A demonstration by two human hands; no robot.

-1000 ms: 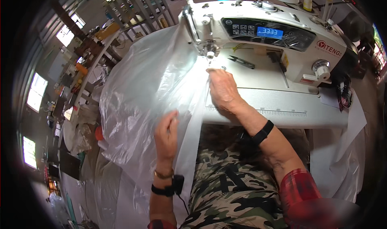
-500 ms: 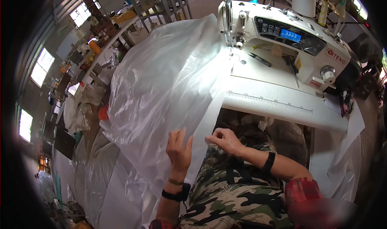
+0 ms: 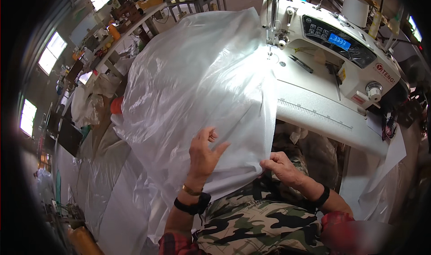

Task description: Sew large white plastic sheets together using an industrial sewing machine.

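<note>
A large white plastic sheet (image 3: pixel 179 80), shiny and wrinkled, runs from under the needle area of a white sewing machine (image 3: pixel 327 35) down over my lap. My right hand (image 3: pixel 283 169) pinches the sheet's right edge near my thigh, thumb against fingers. Above the sheet, my left hand (image 3: pixel 204 152) has its thumb apart from its bent fingers and holds nothing; whether it touches the sheet I cannot tell. The machine's lamp lights the sheet brightly at the needle.
Black thread snips (image 3: pixel 301 64) lie on the machine bed, beside a dark thin tool (image 3: pixel 335 79). A ruler scale (image 3: pixel 314 115) lines the table's front edge. A white thread cone (image 3: pixel 355 10) stands behind. A cluttered workbench (image 3: pixel 130 32) is at the far left.
My right hand has moved right with the sheet's edge, which now spreads further over my lap. The left hand has risen slightly, its fingers more bent. The whole view has shifted a little.
</note>
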